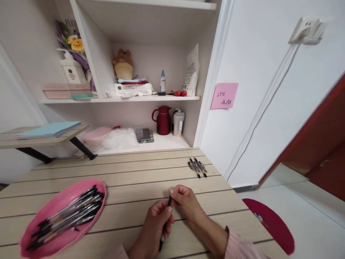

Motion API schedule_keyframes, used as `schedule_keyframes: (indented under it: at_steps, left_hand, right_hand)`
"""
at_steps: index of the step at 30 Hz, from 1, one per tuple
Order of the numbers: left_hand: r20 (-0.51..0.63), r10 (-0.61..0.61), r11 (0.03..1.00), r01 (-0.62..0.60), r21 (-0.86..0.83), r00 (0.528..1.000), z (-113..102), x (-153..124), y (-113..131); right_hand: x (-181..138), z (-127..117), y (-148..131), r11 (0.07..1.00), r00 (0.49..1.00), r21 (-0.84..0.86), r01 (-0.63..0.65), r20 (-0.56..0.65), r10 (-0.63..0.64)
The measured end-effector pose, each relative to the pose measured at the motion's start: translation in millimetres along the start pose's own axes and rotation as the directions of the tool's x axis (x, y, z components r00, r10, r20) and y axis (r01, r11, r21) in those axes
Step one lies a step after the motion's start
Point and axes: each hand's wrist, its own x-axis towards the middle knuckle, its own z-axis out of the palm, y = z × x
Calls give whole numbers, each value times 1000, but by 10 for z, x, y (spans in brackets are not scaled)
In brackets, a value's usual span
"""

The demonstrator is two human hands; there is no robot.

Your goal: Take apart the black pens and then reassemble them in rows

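Over the front middle of the table, a dark pen (169,201) is in both my hands, tilted, with its lower end showing beneath my left fingers. My left hand (154,225) is closed around its length, hiding the middle. At the pen's upper end, the thumb and fingers of my right hand (187,203) pinch it. To the left, a pink scalloped tray (29,235) holds a heap of clear pens with black caps (70,216). Several similar pens (198,167) lie side by side near the table's right far edge.
Behind the striped wooden table (129,196) stands a white shelf with a red jug (163,120), a cup (178,123) and a plastic bag (120,139). A small raised stand (81,135) occupies the back left. A red round stool (272,223) is at the right.
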Motion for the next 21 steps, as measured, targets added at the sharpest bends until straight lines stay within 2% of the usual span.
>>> schedule_keyframes:
  at_steps: [3, 6, 10, 14, 18, 21]
  left_hand:
    - [52, -45, 998, 47, -38, 998, -2, -10, 20]
    - [91, -32, 997, 37, -64, 995, -3, -20, 35]
    - [93, -32, 999, 36, -40, 995, -4, -31, 44]
    - [103, -31, 999, 34, -27, 994, -3, -31, 44]
    - [94, -34, 999, 35, -4, 995, 8, -28, 32]
    - [97, -23, 1000, 23, 1, 995, 12, -29, 25]
  right_hand:
    - [-6, 1, -21, 998, 998, 60, -20, 68, 16]
    - [-9, -3, -23, 988, 985, 126, -85, 158, 64]
    - [-12, -17, -31, 992, 989, 101, -77, 132, 64]
    - [-12, -33, -45, 989, 980, 118, -88, 188, 65]
    - [-13, -49, -45, 987, 982, 131, -95, 174, 72]
    - [-19, -57, -58, 979, 964, 171, -109, 258, 62]
